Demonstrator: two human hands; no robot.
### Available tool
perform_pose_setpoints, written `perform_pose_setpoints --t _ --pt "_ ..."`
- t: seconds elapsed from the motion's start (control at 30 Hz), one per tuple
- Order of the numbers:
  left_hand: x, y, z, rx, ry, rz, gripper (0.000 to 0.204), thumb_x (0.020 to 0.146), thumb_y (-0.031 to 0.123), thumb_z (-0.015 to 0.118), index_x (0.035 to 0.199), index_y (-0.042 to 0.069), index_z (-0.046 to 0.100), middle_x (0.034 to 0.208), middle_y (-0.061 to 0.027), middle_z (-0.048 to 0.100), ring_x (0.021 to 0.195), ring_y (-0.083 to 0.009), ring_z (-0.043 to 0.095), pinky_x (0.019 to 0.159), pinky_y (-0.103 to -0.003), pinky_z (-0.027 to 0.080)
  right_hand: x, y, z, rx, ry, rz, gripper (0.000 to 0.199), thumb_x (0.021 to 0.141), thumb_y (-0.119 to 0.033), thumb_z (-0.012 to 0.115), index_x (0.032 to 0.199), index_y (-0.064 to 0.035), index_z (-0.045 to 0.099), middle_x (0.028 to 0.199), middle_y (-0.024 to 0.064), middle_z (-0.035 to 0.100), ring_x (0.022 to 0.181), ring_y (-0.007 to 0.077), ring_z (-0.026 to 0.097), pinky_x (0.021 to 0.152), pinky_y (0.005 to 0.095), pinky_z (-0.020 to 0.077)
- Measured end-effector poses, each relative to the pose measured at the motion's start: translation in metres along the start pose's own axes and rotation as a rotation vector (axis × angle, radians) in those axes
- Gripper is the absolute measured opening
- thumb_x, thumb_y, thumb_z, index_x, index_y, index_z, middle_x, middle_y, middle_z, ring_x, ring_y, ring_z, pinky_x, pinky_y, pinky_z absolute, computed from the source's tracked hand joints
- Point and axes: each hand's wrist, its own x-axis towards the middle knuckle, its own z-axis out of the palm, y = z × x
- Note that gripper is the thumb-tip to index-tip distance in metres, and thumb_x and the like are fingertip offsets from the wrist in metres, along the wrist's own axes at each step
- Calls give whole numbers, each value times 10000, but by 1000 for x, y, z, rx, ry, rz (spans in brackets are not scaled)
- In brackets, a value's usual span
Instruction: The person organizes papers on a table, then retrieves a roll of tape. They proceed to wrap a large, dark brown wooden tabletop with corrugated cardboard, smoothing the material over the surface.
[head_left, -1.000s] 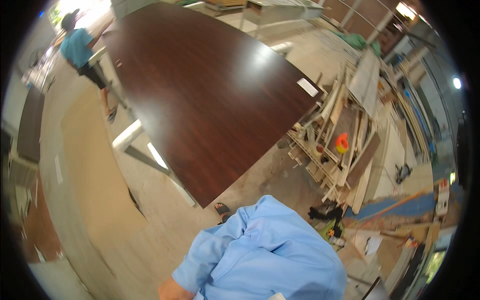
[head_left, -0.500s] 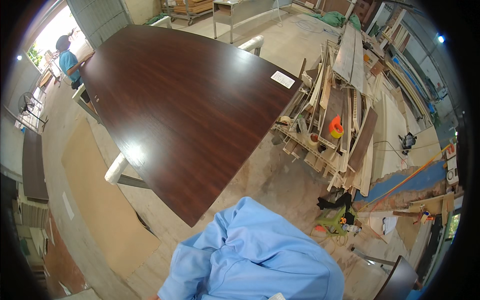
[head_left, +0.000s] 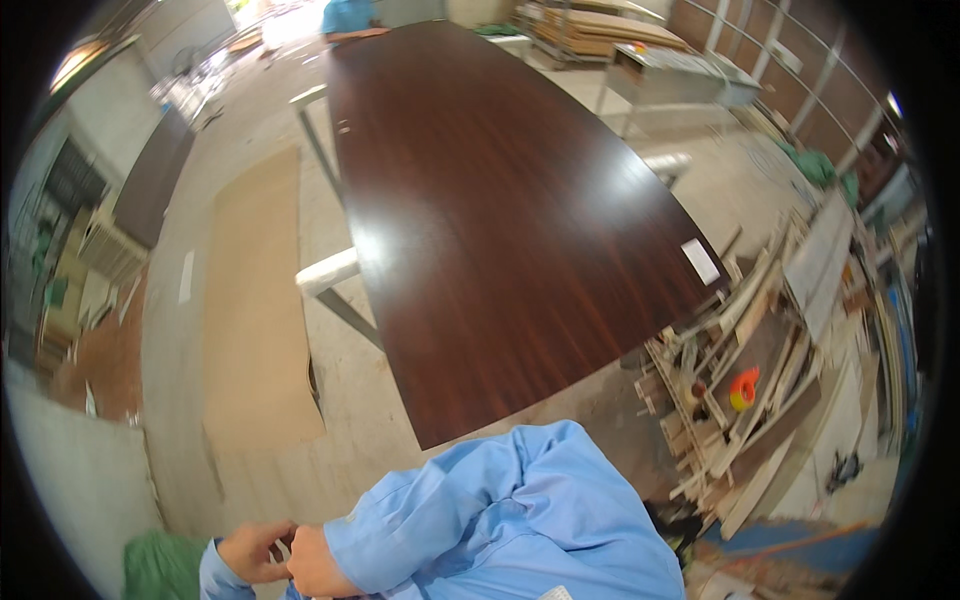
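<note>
At the lower left my two hands meet close together, both low in front of my body. My left hand (head_left: 252,552) has its fingers curled toward the right hand, with a dark gap between thumb and fingers. Reaching across from the right in a light blue sleeve, my right hand (head_left: 320,562) is closed, seen from its back. Whatever lies between the fingers is hidden. Beyond them a long dark brown wood-grain panel (head_left: 510,230) lies flat on supports with wrapped ends (head_left: 328,272). A white label (head_left: 700,261) is on its right corner; neither hand touches the panel.
A person in blue (head_left: 347,16) stands at the panel's far end, an arm on it. Scrap wood strips (head_left: 770,370) are heaped at right, with an orange-yellow tape roll (head_left: 743,389). A brown sheet (head_left: 255,310) lies on the floor at left; green cloth (head_left: 160,566) is nearby.
My view has swung left, so the panel and wood heap appear farther right. Both hands have come into view at the lower left. The blue-clad person is now mostly cut off at the top.
</note>
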Motion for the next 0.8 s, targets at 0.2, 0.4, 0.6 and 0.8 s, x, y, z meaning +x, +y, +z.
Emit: perform_pose_setpoints --t 0.2,0.4,0.6,0.8 --pt "5 4 3 -158 19 -19 373 801 200 754 1119 42 639 915 -79 715 775 -183 701 655 -286 590 -21 -5 -37 12 -300 -73 145 675 -191 685 748 -75 734 760 131 699 739 320 704 575 424 529" --pt "1 -8 9 -231 -32 -34 409 804 203 766 1147 40 617 921 -82 713 798 -202 706 658 -305 583 -27 0 -59 130 -301 -46 98 707 -146 667 750 -75 721 739 111 690 734 282 709 578 392 545" --pt "-10 -48 5 -355 -32 83 415 869 247 742 1209 54 604 960 -60 711 875 -167 695 679 -310 559 7 22 -64 225 -366 -72 227 812 -262 690 914 -59 697 887 84 711 701 256 699 530 359 541" --pt "-34 -256 20 -847 672 -176 321 923 224 687 1183 54 607 957 -30 686 876 -121 649 709 -281 516 11 143 -130 241 39 455 265 804 -49 730 1067 -48 698 1061 94 721 826 231 722 631 308 569"
